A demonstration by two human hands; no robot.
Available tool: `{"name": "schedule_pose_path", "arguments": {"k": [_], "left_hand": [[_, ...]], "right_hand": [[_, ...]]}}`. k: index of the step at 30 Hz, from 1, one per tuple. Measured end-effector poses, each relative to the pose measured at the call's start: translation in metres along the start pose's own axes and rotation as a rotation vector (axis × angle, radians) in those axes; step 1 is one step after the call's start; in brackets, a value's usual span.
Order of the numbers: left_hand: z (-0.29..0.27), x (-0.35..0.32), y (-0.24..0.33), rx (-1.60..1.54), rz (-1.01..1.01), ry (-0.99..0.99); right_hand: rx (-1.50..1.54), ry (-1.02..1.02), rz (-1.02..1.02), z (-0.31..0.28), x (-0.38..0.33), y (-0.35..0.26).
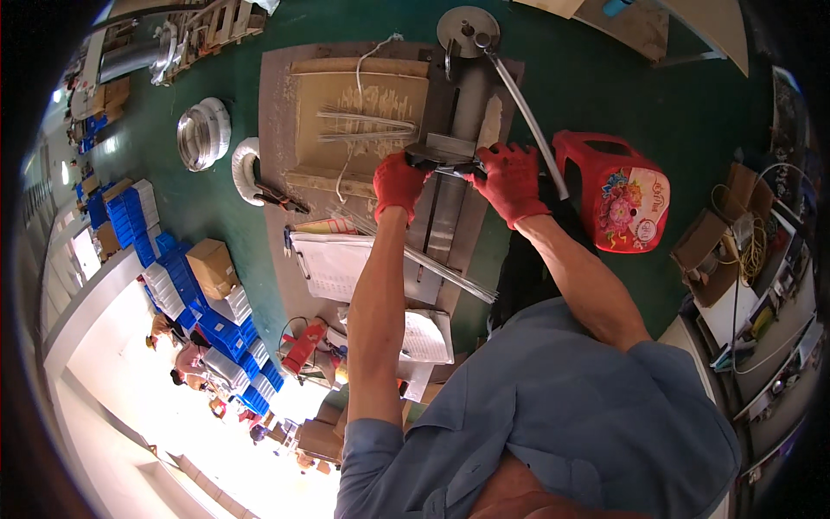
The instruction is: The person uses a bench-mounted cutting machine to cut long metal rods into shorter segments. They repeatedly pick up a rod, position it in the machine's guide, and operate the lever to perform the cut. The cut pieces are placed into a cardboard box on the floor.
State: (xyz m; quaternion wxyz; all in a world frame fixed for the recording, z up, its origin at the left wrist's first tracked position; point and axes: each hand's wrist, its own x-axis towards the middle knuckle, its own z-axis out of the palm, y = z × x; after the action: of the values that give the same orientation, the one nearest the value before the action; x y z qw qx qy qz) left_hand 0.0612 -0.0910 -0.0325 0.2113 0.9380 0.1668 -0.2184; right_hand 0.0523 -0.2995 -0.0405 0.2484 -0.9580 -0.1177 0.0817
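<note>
Clasping slim dark tool (423, 161) beside metal plate (451, 145), red-gloved hands (402, 185) (512, 182)

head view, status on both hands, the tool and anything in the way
Left hand, right hand at dark tool, exact grip unclear. Tool by metal plate. Long metal bar close by right hand.

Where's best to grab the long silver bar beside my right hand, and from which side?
Probably grip the bar by its near end, from the left with your right hand: that end points toward you, with a red stool to its right.
</note>
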Motion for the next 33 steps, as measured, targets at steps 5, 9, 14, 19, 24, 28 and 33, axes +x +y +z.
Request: {"name": "schedule_pose_path", "arguments": {"k": [5,9,14,19,24,28,33], "left_hand": [[-0.007,-0.003,0.007,-0.023,-0.027,-0.038],[-0.003,-0.001,0.002,0.012,0.021,-0.011],[-0.002,0.000,-0.001,-0.027,0.015,0.000],[0.002,0.000,-0.004,-0.040,0.004,0.009],[-0.005,-0.001,0.003,-0.167,-0.135,-0.113],[-0.013,-0.009,0.015,-0.061,-0.037,0.000],[-0.005,-0.006,0.005,-0.099,-0.012,0.006]], "right_hand": [[0.032,-0.060,-0.038,0.009,0.003,0.009],[0.072,-0.043,-0.039,0.006,0.004,0.009],[0.110,0.021,-0.044,-0.033,0.004,0.004],[0.096,0.292,-0.217,-0.071,-0.027,-0.004],[0.666,0.019,0.022,-0.034,-0.063,0.002],[0.812,-0.275,0.377,0.002,-0.044,-0.001],[0.575,-0.242,0.233,0.026,-0.029,-0.006]]}}
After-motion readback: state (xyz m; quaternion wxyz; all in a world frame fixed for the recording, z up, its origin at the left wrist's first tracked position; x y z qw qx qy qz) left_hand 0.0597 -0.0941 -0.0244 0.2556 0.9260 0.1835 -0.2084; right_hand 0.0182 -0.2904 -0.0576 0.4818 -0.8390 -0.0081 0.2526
